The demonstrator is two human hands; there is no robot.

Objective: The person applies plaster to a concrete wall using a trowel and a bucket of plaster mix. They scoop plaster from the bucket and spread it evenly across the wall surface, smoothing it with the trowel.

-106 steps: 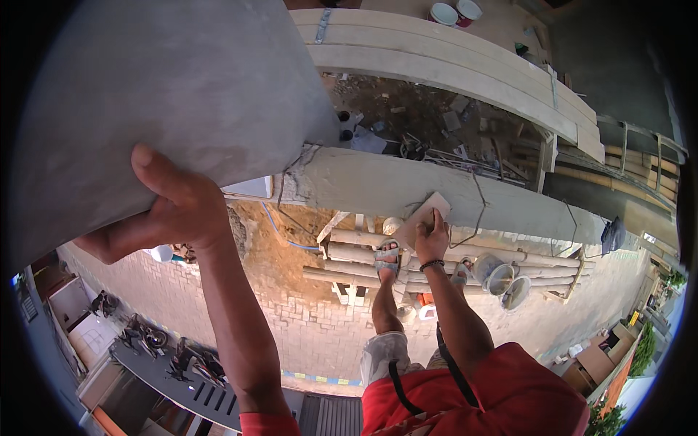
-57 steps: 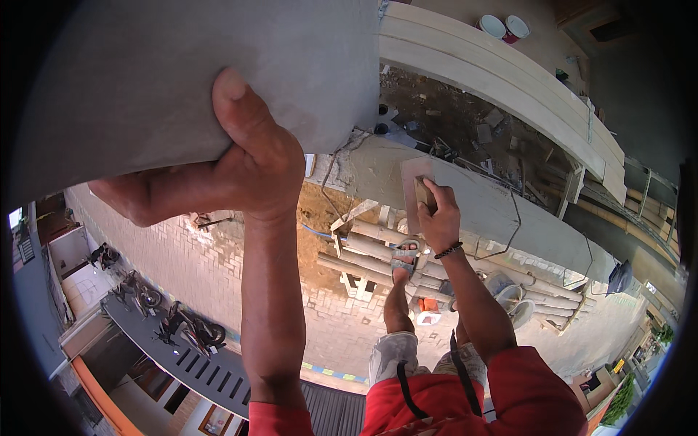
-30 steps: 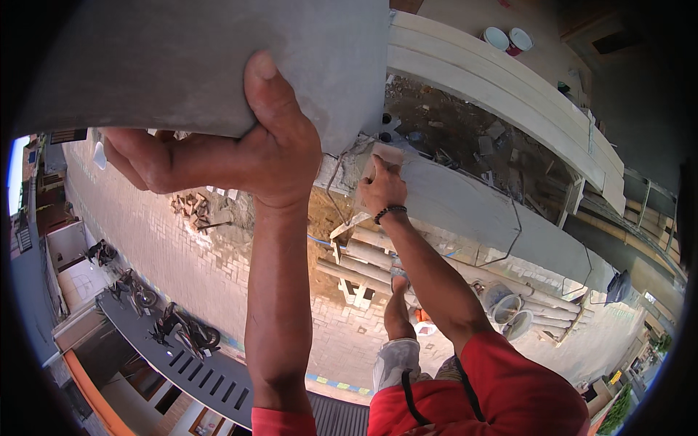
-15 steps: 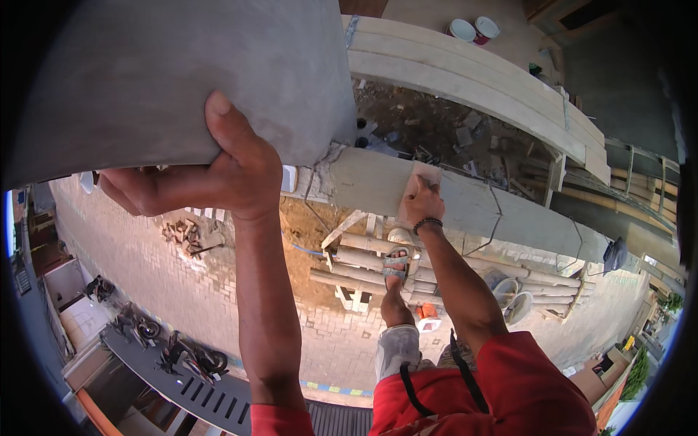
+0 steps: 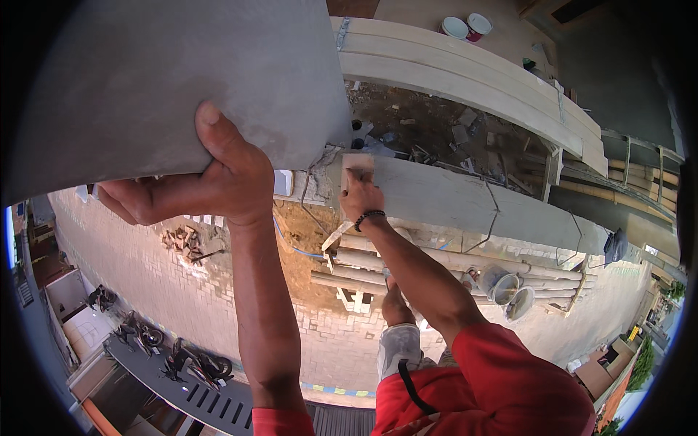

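My left hand [image 5: 226,182] grips the lower edge of a large grey rendered surface [image 5: 149,87] at the upper left, thumb on its face and fingers curled under the edge. My right hand [image 5: 361,190] holds a small, flat, pinkish-beige trowel [image 5: 358,161] against the left part of a grey plastered ledge [image 5: 429,187], near a rough, cracked patch [image 5: 320,182]. Bent metal wires [image 5: 494,218] stick out from the ledge. Below my arms, my legs stand over bamboo poles [image 5: 356,258].
A layered pale beam [image 5: 465,73] crosses behind the ledge, over a debris-strewn dark gap [image 5: 418,120]. Lower down are buckets [image 5: 502,287], a paved lane [image 5: 145,254], broken pieces [image 5: 187,248] and parked motorbikes [image 5: 200,363]. Two paint pails [image 5: 454,27] stand at the top.
My right hand with the trowel has slid back and forth along the ledge and is now at its left end, left of half a second ago. My left hand keeps its grip.
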